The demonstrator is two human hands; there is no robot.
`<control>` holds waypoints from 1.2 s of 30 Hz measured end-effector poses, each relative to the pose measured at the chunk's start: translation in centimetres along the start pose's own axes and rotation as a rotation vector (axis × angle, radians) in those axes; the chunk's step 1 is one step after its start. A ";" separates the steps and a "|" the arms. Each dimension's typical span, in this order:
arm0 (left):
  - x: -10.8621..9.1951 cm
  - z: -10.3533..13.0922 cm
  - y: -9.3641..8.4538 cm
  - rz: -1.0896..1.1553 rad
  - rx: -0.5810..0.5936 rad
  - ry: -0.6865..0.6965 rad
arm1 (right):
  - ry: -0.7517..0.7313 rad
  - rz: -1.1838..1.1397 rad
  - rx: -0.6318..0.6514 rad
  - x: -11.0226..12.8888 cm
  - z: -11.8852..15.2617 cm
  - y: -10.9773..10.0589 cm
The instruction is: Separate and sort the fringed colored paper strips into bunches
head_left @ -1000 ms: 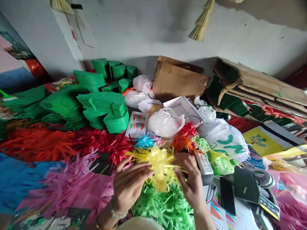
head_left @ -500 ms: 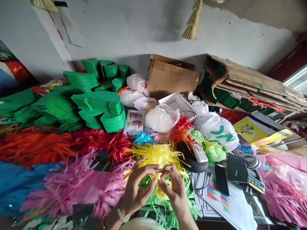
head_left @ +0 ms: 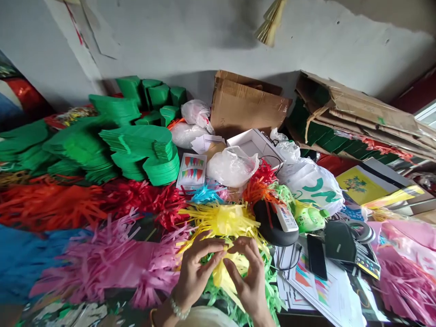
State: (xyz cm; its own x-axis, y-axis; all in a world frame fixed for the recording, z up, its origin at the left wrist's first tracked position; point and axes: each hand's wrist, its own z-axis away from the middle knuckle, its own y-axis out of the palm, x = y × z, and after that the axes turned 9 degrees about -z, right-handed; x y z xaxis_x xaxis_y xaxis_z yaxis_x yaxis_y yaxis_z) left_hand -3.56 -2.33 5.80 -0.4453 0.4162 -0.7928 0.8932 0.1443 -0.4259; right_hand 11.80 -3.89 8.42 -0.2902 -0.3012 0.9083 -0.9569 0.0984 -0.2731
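Over the yellow fringed paper [head_left: 226, 220] and the green fringed strips [head_left: 272, 290], both hands are raised with fingertips near each other. My left hand [head_left: 197, 270], with a beaded bracelet at its wrist, has thumb and index finger pinched together; what they hold, if anything, is too small to make out. My right hand [head_left: 248, 272] has its thumb and index finger apart in a curved shape, and nothing shows between them. A yellow piece [head_left: 228, 277] lies below and between the hands.
Stacks of green paper [head_left: 136, 141] stand at the back left. Red [head_left: 143, 200] and pink fringes [head_left: 116, 268] lie left. At right are a black case [head_left: 272, 227], green bottle [head_left: 308, 218], phone [head_left: 316, 256] and printed sheets [head_left: 323, 290]. Cardboard [head_left: 248, 102] leans behind.
The thumb and index finger of my right hand have spread apart. My left thumb has moved up to its index finger. The view has shifted slightly.
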 end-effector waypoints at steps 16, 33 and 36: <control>3.7 -3.8 4.0 0.177 0.391 -0.318 | -0.109 0.172 -0.019 -5.1 -5.3 -0.5; 8.4 -6.0 6.5 0.139 0.325 -0.468 | 0.114 0.668 0.244 -26.4 -18.6 2.0; 8.4 -6.8 6.3 0.175 0.369 -0.494 | 0.066 0.699 0.292 -26.4 -18.5 2.1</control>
State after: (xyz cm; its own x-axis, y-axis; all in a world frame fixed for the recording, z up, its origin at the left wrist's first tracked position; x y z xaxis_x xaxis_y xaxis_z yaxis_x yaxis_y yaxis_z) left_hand -1.22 8.15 -0.60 -0.3502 -0.0701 -0.9341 0.9141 -0.2432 -0.3244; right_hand 17.57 21.81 -10.29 -0.8371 -0.2032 0.5079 -0.5165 -0.0123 -0.8562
